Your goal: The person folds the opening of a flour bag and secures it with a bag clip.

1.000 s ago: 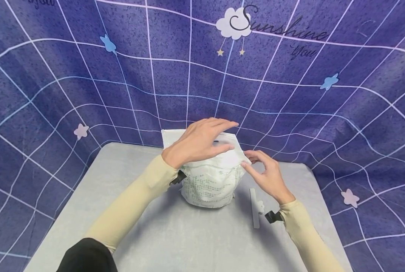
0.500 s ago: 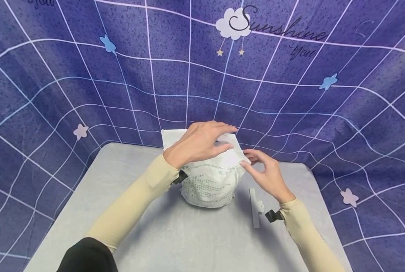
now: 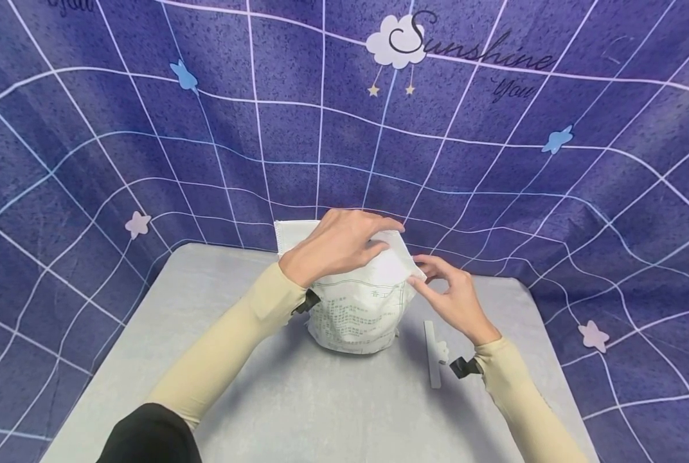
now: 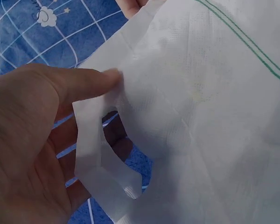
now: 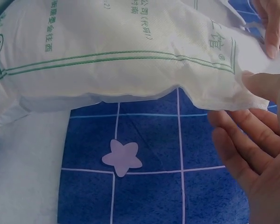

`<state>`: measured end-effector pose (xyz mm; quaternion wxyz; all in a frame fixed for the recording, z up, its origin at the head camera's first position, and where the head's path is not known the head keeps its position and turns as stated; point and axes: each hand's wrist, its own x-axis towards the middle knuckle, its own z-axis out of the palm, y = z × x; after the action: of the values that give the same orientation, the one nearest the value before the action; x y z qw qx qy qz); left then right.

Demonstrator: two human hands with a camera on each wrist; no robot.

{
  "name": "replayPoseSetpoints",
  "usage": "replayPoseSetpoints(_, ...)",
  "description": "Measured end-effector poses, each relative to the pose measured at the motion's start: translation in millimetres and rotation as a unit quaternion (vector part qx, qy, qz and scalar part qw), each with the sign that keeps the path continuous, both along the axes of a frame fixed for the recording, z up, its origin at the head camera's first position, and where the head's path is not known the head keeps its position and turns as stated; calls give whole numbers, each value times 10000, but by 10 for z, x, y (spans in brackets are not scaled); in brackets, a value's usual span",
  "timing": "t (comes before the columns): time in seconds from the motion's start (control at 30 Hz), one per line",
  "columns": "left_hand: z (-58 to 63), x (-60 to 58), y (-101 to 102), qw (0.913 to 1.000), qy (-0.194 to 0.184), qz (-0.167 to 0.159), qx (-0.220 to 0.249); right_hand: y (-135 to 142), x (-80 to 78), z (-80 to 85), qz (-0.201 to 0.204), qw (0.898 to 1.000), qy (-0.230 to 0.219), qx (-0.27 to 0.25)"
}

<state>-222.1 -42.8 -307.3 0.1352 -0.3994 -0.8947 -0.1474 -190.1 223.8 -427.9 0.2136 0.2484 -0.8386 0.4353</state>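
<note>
A white bag (image 3: 355, 315) with green print stands upright on the grey table, its upper part flat and pulled up. My left hand (image 3: 340, 239) pinches its top edge, the thumb in front and the fingers behind. In the left wrist view the thumb of the left hand (image 4: 32, 126) lies on the white bag (image 4: 214, 126) beside a cut-out handle hole, through which some fingers show. My right hand (image 3: 456, 299) holds the bag's right upper corner; in the right wrist view its thumb (image 5: 263, 86) is on the front face and the fingers are behind.
A white bar with a cloud-shaped piece (image 3: 433, 355) lies on the table (image 3: 298, 411) right of the bag, below my right hand. A purple-blue gridded cloth (image 3: 298, 116) with stars and clouds hangs behind and at both sides of the table.
The left thumb has come back toward the bag's face and now touches it, and the left fingers have lowered slightly onto the top edge. The right hand and the bag's body have stayed put.
</note>
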Motion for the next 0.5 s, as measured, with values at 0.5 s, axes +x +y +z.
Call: replayPoseSetpoints(0.5,-9,-17,-10,9990,-363,-174,185,-1,-13,-72,-60,9993,298,-208)
